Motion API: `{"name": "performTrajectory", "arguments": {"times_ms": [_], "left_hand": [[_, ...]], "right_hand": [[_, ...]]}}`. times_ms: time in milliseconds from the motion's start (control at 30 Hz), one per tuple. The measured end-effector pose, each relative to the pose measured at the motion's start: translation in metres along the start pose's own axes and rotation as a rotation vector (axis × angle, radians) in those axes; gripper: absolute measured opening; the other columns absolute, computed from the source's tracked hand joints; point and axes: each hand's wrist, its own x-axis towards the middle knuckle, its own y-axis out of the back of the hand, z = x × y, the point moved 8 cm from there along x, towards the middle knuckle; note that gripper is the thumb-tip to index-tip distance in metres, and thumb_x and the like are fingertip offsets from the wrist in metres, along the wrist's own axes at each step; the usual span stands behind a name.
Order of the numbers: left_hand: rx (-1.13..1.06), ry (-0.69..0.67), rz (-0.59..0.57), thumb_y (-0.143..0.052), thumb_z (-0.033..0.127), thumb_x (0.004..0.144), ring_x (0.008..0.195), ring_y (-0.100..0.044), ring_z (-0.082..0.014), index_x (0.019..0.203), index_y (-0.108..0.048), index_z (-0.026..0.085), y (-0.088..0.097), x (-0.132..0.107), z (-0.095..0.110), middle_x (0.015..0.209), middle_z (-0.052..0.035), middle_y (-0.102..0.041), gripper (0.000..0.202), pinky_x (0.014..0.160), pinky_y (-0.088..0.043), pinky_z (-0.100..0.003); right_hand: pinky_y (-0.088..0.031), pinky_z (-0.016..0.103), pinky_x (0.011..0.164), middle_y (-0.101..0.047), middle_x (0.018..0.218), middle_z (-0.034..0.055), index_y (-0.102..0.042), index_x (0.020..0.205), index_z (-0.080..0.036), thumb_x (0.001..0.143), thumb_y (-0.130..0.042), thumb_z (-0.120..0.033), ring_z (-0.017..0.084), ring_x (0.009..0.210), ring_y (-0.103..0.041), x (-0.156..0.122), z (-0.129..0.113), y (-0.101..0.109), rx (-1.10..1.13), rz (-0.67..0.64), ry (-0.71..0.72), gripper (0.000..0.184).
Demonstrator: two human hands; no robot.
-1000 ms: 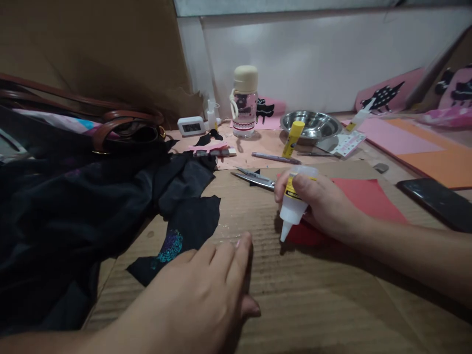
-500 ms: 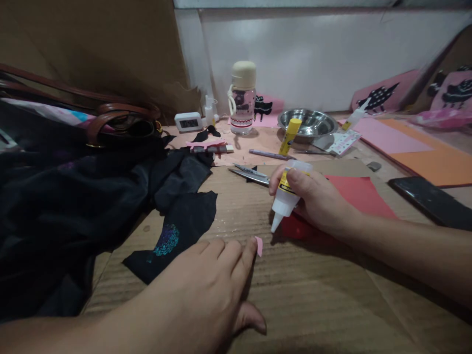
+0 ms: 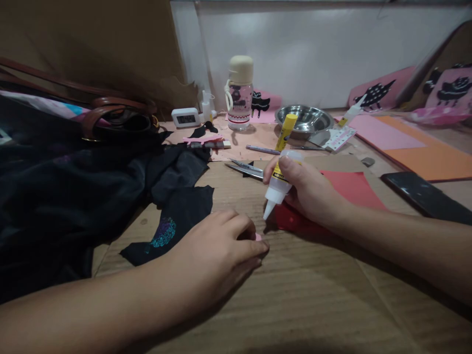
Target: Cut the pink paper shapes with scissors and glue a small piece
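My right hand (image 3: 308, 184) is closed around a white glue bottle (image 3: 282, 182) with a yellow label, its nozzle tilted down to the left just above the cardboard (image 3: 295, 285). My left hand (image 3: 224, 250) rests on the cardboard, its fingers closing on a small pink paper piece (image 3: 258, 237), mostly hidden by the fingertips. Red paper (image 3: 352, 189) lies under and behind my right hand. Scissors (image 3: 247, 169) lie beyond the bottle, partly covered by that hand. Left of my left hand is a black fabric scrap (image 3: 184, 216) with teal glitter.
Behind stand a glue stick (image 3: 286, 132), a steel bowl (image 3: 304, 120), a drink bottle (image 3: 240, 96) and a small digital clock (image 3: 185, 118). A phone (image 3: 424, 196) and orange paper (image 3: 442, 160) lie at right. Black cloth (image 3: 92, 196) and a brown-handled bag (image 3: 106, 118) fill the left.
The fingers of my left hand have drawn in, and the thumb has come up to the pink paper piece. My right hand still holds the glue bottle. The view has shifted slightly.
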Motion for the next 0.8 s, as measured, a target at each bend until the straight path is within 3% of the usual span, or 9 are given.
{"name": "performTrajectory", "arguments": {"times_ms": [133, 233, 367, 467, 633, 800], "left_hand": [[-0.046, 0.023, -0.004, -0.052, 0.021, 0.102, 0.096, -0.058, -0.0197, 0.112, -0.073, 0.027, 0.003, 0.000, -0.005, 0.102, -0.0045, -0.067, 0.024, 0.083, -0.050, -0.034], [0.014, 0.022, 0.015, -0.051, 0.018, 0.102, 0.091, -0.060, -0.0202, 0.110, -0.072, 0.020, 0.006, -0.001, -0.002, 0.101, -0.0060, -0.068, 0.023, 0.081, -0.051, -0.035], [0.196, 0.020, 0.023, -0.056, 0.030, 0.100, 0.083, -0.060, -0.0244, 0.102, -0.071, 0.013, 0.009, -0.001, 0.005, 0.093, -0.0083, -0.068, 0.022, 0.075, -0.051, -0.041], [0.203, 0.027, 0.008, -0.060, 0.035, 0.098, 0.083, -0.060, -0.0254, 0.099, -0.071, 0.014, 0.006, -0.001, 0.006, 0.091, -0.0081, -0.067, 0.024, 0.074, -0.051, -0.042], [0.092, -0.012, -0.023, -0.052, 0.026, 0.102, 0.096, -0.060, -0.0235, 0.110, -0.070, 0.020, -0.001, 0.000, 0.005, 0.103, -0.0064, -0.067, 0.020, 0.084, -0.049, -0.040], [0.035, -0.117, -0.071, -0.052, 0.014, 0.100, 0.106, -0.060, -0.0195, 0.114, -0.067, 0.020, 0.003, -0.003, 0.009, 0.117, -0.0048, -0.068, 0.022, 0.094, -0.047, -0.037]], "right_hand": [[-0.029, 0.030, 0.045, -0.045, 0.059, -0.0032, -0.067, 0.074, -0.025, 0.086, -0.065, -0.069, 0.013, 0.048, -0.039, 0.000, -0.001, 0.000, 0.011, 0.004, 0.008, 0.046], [-0.028, 0.031, 0.045, -0.044, 0.058, -0.0033, -0.065, 0.072, -0.024, 0.083, -0.066, -0.072, 0.013, 0.048, -0.038, 0.000, -0.003, -0.001, 0.018, 0.016, 0.008, 0.049], [-0.026, 0.030, 0.042, -0.042, 0.055, -0.0045, -0.064, 0.071, -0.025, 0.080, -0.066, -0.075, 0.012, 0.045, -0.035, 0.002, -0.003, 0.000, 0.015, 0.047, -0.007, 0.051], [-0.029, 0.030, 0.042, -0.044, 0.056, -0.0040, -0.063, 0.071, -0.025, 0.082, -0.064, -0.074, 0.012, 0.045, -0.038, 0.002, -0.004, -0.001, -0.001, 0.040, 0.013, 0.050], [-0.028, 0.029, 0.041, -0.046, 0.055, -0.0040, -0.064, 0.072, -0.024, 0.086, -0.062, -0.072, 0.012, 0.044, -0.040, 0.002, -0.003, -0.003, 0.016, 0.011, 0.017, 0.049], [-0.030, 0.029, 0.041, -0.047, 0.056, -0.0040, -0.063, 0.073, -0.025, 0.087, -0.061, -0.070, 0.012, 0.045, -0.039, 0.002, -0.005, -0.002, -0.014, 0.010, 0.033, 0.048]]}}
